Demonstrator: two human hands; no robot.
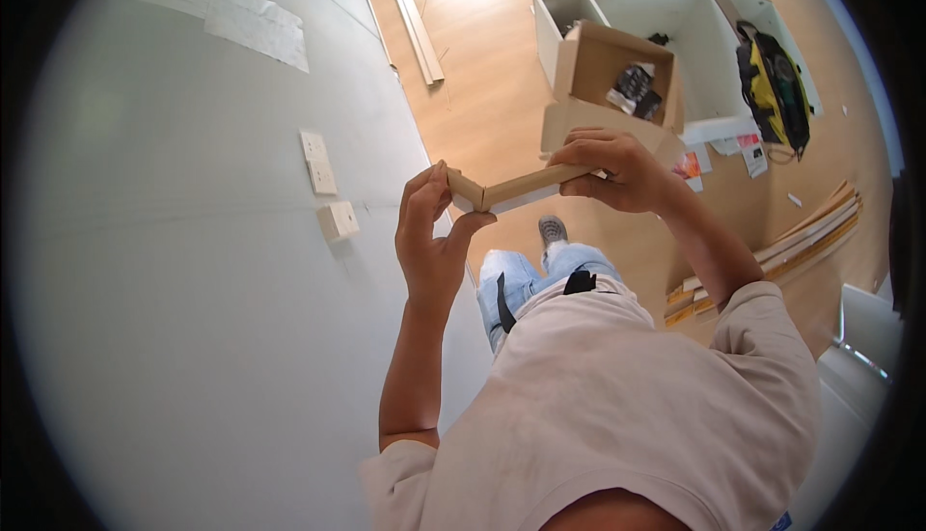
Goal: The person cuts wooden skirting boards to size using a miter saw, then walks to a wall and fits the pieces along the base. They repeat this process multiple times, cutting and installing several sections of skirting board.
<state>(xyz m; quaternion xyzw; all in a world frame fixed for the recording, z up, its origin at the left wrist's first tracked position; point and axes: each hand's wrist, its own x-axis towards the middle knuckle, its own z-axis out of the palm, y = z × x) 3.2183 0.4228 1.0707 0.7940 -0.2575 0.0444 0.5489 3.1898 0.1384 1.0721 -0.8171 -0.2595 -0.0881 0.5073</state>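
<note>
Two lengths of wood-coloured trim with pale lower faces meet at an angled corner in front of my body. My left hand (429, 232) grips the short piece of trim (465, 190), its thumb beneath, near the joint. Fingers of my right hand (617, 172) are closed round the far end of the longer piece of trim (531, 188). A thin seam line shows where the two pieces meet; I cannot tell whether they are fixed together. The trim is held up off the floor, close to the wall (231, 271) on my left.
An opened cardboard box (590, 63) with dark packets rests by a white cabinet (709, 68). A black-and-yellow tool bag (775, 87) leans at its right. Wooden strips (810, 234) lie at right, another long strip (413, 20) along the wall. Wall sockets (318, 162) protrude at left.
</note>
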